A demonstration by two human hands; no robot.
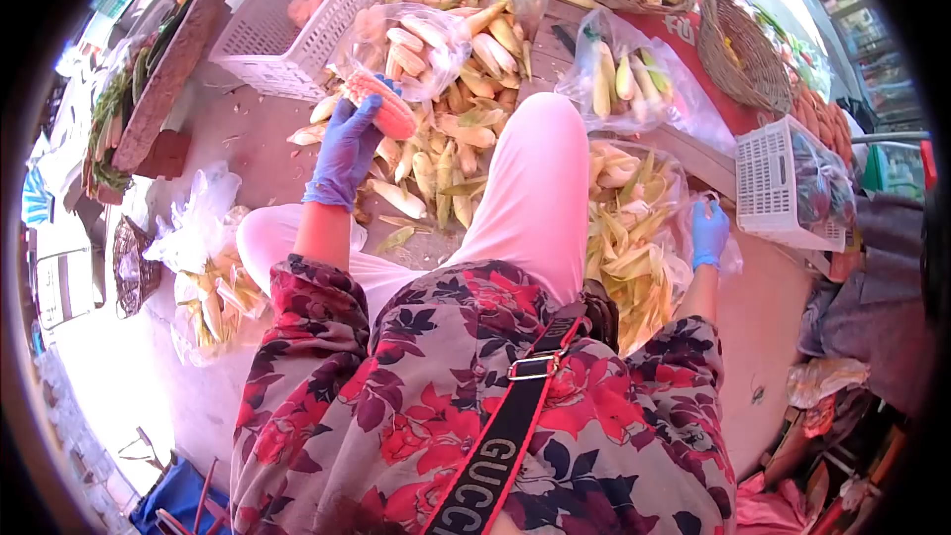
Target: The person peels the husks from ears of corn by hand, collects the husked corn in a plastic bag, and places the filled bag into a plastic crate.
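My left hand (352, 144), in a blue glove, is closed around a peeled corn cob (381, 104) with pinkish kernels, held above the corn pile. Heaped on the ground in front of me is corn in pale husks (441, 163), and beyond my left hand lies a clear bag of peeled cobs (411, 45). My right hand (708, 231), also gloved in blue, is at the right edge of an open plastic bag full of husks (639, 228). Its fingers look bent at the bag's rim, and whether they grip the plastic is unclear.
A white crate (287, 30) stands at the upper left. Bagged corn (634, 79) lies at the upper right, near a wicker basket (743, 50) and a white basket (783, 183). Another husk bag (218, 302) sits to my left. My raised knee (545, 139) is between my hands.
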